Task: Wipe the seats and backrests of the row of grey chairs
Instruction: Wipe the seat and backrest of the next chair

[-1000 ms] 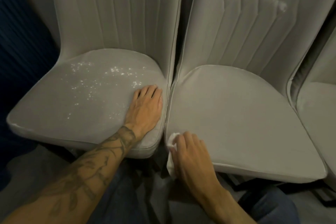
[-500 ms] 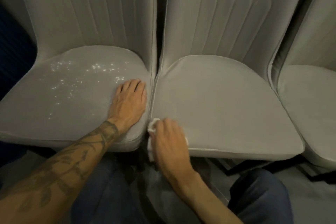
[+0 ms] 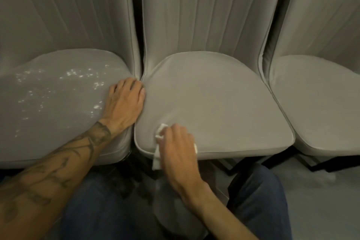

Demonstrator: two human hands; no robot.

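Note:
Three grey chairs stand side by side. The left chair's seat [image 3: 58, 103] carries white specks; its ribbed backrest [image 3: 64, 9] rises behind. My left hand [image 3: 124, 105] lies flat, fingers together, on that seat's right edge, against the gap. The middle chair's seat [image 3: 214, 107] looks clean, with its backrest [image 3: 200, 11] above. My right hand [image 3: 177, 142] presses a white cloth [image 3: 160, 132] onto the front left corner of the middle seat; part of the cloth hangs over the front edge.
A third grey chair's seat [image 3: 319, 103] sits at the right. Dark chair legs [image 3: 321, 163] and a grey floor [image 3: 321, 200] show below. My blue-jeaned knees [image 3: 259, 197] are close under the seats' front edges.
The view has shifted right, bringing the third chair in. My right hand with the cloth has moved up from the front edge onto the middle seat's corner. My left hand stays on the left seat.

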